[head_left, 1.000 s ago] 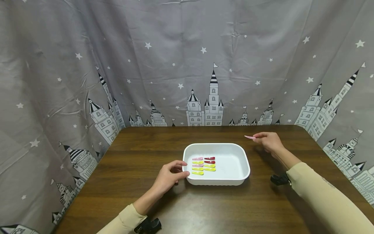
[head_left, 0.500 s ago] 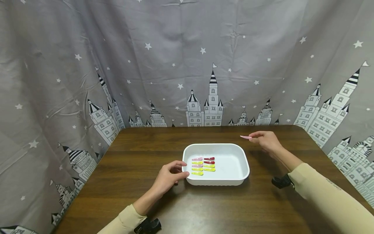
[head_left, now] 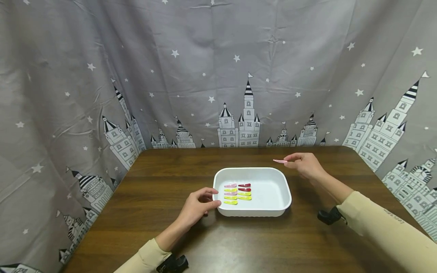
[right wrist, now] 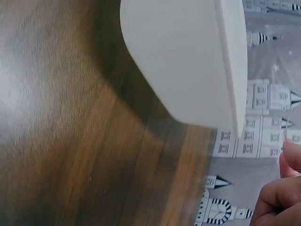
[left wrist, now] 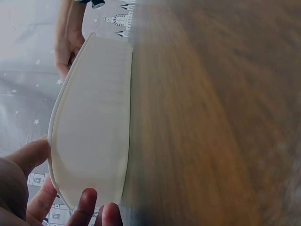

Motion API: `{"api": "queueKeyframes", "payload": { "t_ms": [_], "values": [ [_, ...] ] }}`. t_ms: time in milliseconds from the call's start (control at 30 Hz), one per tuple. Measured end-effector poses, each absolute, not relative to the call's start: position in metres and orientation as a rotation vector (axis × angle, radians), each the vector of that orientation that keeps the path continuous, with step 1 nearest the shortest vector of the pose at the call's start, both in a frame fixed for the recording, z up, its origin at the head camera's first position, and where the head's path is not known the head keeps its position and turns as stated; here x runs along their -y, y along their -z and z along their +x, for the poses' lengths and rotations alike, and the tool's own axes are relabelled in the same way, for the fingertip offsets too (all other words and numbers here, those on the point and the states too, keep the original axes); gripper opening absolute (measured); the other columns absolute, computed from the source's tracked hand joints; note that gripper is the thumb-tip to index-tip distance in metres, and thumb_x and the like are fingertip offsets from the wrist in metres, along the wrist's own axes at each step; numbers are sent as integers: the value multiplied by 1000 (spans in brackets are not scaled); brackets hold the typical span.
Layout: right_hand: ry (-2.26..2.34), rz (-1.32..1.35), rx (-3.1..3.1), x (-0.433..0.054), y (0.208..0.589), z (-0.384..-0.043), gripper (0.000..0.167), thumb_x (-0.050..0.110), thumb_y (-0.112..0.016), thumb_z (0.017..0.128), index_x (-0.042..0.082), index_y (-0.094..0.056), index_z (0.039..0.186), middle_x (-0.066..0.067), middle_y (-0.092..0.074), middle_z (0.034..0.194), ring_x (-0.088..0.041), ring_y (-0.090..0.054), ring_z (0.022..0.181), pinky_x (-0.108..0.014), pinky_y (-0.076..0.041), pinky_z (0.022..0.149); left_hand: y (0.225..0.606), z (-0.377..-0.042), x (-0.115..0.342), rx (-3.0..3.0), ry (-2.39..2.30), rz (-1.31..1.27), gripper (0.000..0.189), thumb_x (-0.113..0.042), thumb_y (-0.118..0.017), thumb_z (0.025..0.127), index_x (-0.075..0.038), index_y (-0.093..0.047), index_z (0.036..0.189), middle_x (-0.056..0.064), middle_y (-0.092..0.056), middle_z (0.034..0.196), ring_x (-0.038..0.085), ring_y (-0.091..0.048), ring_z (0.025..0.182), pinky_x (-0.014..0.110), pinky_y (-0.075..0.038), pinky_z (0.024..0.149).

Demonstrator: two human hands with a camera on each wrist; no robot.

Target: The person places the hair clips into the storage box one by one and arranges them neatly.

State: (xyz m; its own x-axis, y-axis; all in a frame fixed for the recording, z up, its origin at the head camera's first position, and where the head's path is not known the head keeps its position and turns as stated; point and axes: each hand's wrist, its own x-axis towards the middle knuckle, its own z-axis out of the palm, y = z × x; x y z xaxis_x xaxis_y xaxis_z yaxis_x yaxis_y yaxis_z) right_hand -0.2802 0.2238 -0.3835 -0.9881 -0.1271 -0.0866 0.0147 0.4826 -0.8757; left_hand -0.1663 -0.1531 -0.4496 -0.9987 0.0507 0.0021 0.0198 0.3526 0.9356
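A white plastic tray (head_left: 269, 195) sits on the table, its left rim gripped by my left hand (head_left: 195, 206). In the left wrist view the thumb lies at the rim and the fingers (left wrist: 86, 203) are against the outer wall. My right hand (head_left: 305, 164) pinches a pink snap hair clip (head_left: 280, 161) in the air just beyond the tray's back right corner. Two columns of clips lie inside the tray's left half: pink clips (head_left: 230, 185), red clips (head_left: 244, 189) and several yellow clips (head_left: 230, 202). The right wrist view shows only some right fingers (right wrist: 277, 193), no clear clip.
A dark brown wooden table (head_left: 153, 197) extends around the tray on all sides. Behind it hangs a grey curtain (head_left: 191, 87) printed with castles and stars. Both wrists carry black cameras; the right one (head_left: 329, 216) hangs near the tray's right side.
My right hand has moved left with the pink hair clip, toward the tray's back right corner. My left hand and the clips in the tray have stayed in place.
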Motion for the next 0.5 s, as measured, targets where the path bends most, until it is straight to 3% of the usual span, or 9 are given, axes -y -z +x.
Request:
{"api": "queueKeyframes", "payload": {
  "t_ms": [500],
  "values": [
    [1535,-108,-2552,-198,383,-269,26,17,-73,91,5,-71,115,7,-37,53,-11,-27,41,-25,-25,41,450,-169,149,-2561,-1780,49,34,-20,-84,83,-9,-71,113,6,-69,97,18,-60,81,33,-52,58]
  ]
}}
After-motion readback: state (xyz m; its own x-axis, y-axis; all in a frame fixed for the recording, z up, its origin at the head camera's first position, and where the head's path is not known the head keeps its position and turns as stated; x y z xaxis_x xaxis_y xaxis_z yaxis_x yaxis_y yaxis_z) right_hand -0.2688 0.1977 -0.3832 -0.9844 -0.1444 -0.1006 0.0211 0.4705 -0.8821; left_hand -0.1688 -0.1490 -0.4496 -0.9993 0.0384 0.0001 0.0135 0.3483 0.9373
